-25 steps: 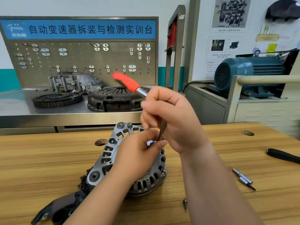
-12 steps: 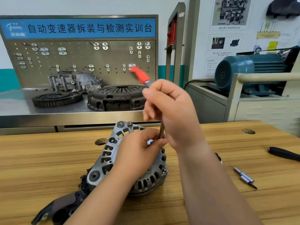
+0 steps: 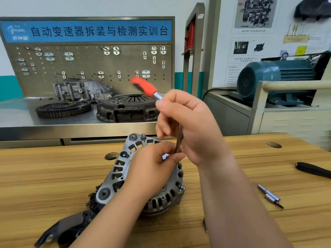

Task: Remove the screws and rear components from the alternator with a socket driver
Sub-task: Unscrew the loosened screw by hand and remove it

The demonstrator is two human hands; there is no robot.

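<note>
Currently your right hand [image 3: 189, 126] grips the red-handled steel socket driver [image 3: 143, 86], left hand [image 3: 152, 169] pinching its shaft atop the grey slotted metal alternator [image 3: 118, 169].

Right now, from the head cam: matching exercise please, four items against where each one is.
Items:
1. alternator
2. driver
3. motor
4. bits

Places:
A. lying on the table, right of the right arm
B. gripped in the right hand
C. on the table, under the left hand
D. on the cabinet, far right

Pairs: 1-C, 2-B, 3-D, 4-A
</note>
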